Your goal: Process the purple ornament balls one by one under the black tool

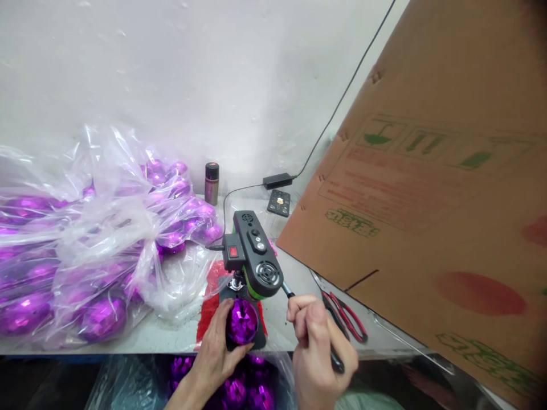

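My left hand (213, 347) is closed around the side of a shiny purple faceted ball (243, 322), thumb below and fingers along its left. The ball sits at the front of a small black-and-green bench machine (257, 250), beneath its rounded head. My right hand (318, 350) grips the black-handled lever (337, 361), whose metal rod runs to the machine's right side. A red patch (207, 316) lies under the machine's dark base. Where the ball meets the machine is partly hidden.
Clear plastic bags (106, 228) of purple balls fill the left. Red-handled scissors (352, 319) lie at the right, beside a large cardboard box (427, 228). Behind stand a spray can (211, 183), a power adapter (277, 181) and a black card (278, 203). More purple balls (235, 392) sit below the table edge.
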Demonstrator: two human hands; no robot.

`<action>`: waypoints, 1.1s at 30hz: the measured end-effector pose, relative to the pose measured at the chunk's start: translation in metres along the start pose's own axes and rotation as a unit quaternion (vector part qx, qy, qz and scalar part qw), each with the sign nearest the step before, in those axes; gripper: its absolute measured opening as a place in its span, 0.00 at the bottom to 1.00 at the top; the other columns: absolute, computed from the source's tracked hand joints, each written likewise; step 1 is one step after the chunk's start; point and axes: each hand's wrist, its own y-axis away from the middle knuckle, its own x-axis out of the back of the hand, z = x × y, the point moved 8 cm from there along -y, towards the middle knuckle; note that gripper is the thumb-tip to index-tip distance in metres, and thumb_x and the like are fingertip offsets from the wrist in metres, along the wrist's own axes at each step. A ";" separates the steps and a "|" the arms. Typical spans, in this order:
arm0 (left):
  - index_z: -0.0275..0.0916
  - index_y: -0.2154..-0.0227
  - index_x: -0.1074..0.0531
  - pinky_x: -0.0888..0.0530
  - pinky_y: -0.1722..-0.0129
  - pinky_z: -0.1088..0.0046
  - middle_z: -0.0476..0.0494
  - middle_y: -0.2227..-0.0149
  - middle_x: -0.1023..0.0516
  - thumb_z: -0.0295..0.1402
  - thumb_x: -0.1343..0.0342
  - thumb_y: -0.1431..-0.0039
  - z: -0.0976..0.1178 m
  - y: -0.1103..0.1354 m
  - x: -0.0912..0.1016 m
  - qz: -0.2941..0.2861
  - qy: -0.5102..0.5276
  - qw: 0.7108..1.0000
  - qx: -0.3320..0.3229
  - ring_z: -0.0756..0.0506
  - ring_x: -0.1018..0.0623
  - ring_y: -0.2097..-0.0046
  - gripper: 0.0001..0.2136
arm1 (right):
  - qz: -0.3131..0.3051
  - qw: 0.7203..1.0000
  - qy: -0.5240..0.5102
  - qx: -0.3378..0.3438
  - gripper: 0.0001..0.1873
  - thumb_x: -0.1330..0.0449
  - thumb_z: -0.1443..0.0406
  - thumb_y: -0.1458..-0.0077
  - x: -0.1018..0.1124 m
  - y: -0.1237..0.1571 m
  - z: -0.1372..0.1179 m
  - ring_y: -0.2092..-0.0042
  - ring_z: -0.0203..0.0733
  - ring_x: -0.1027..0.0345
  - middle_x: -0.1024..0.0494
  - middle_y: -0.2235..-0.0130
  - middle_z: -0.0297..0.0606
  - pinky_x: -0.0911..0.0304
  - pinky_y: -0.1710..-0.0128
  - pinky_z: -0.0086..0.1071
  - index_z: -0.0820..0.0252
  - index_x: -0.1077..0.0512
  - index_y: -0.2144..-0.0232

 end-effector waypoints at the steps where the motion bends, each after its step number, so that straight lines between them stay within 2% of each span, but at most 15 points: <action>1: 0.40 0.32 0.36 0.23 0.33 0.41 0.26 0.32 0.24 0.37 0.31 0.41 0.001 -0.002 0.001 -0.005 0.009 1.000 0.013 0.25 0.24 0.31 0.36 | -0.001 1.000 0.000 -0.001 0.25 0.44 0.65 0.25 0.000 0.000 0.000 0.73 0.34 0.35 0.38 0.77 0.29 0.41 0.71 0.31 0.57 0.37 0.79; 7: 0.39 0.33 0.33 0.30 0.30 0.35 0.24 0.32 0.25 0.41 0.28 0.47 0.004 -0.027 -0.001 -0.056 0.095 0.988 0.112 0.23 0.26 0.30 0.39 | -0.002 1.000 -0.004 -0.006 0.26 0.44 0.66 0.25 0.003 0.001 0.003 0.72 0.35 0.35 0.39 0.77 0.29 0.41 0.70 0.32 0.57 0.38 0.79; 12: 0.39 0.31 0.36 0.34 0.28 0.37 0.26 0.31 0.27 0.41 0.29 0.47 0.003 -0.032 -0.009 -0.080 0.144 0.977 0.135 0.25 0.27 0.29 0.41 | 0.003 1.000 -0.011 -0.003 0.25 0.44 0.66 0.25 0.004 0.005 0.005 0.72 0.35 0.35 0.36 0.77 0.29 0.41 0.70 0.32 0.57 0.37 0.78; 16: 0.39 0.32 0.35 0.35 0.28 0.36 0.26 0.31 0.27 0.42 0.28 0.48 -0.001 -0.028 -0.010 -0.071 0.149 0.976 0.139 0.24 0.28 0.29 0.41 | 0.017 1.000 -0.014 0.014 0.24 0.44 0.67 0.26 0.005 0.011 0.008 0.73 0.35 0.35 0.36 0.78 0.29 0.42 0.71 0.32 0.58 0.36 0.79; 22: 0.40 0.33 0.34 0.33 0.28 0.38 0.27 0.32 0.26 0.42 0.28 0.48 0.000 -0.029 -0.010 -0.061 0.152 0.978 0.125 0.25 0.26 0.30 0.40 | 0.051 0.996 -0.010 0.077 0.25 0.44 0.67 0.26 0.004 0.016 0.007 0.75 0.33 0.36 0.39 0.80 0.27 0.44 0.73 0.30 0.58 0.38 0.79; 26: 0.41 0.33 0.33 0.31 0.29 0.37 0.27 0.33 0.25 0.43 0.27 0.49 -0.001 -0.028 -0.008 -0.052 0.145 0.979 0.131 0.24 0.26 0.31 0.40 | 0.054 0.996 -0.002 0.071 0.28 0.45 0.62 0.25 0.000 0.014 0.007 0.77 0.32 0.38 0.40 0.81 0.26 0.46 0.77 0.29 0.57 0.39 0.81; 33: 0.41 0.34 0.32 0.31 0.29 0.38 0.28 0.33 0.24 0.42 0.27 0.49 0.004 -0.030 -0.005 -0.056 0.149 0.979 0.131 0.24 0.25 0.31 0.39 | 0.077 0.995 -0.003 0.060 0.29 0.44 0.60 0.25 0.000 0.016 0.008 0.78 0.33 0.39 0.41 0.81 0.26 0.49 0.77 0.30 0.57 0.39 0.82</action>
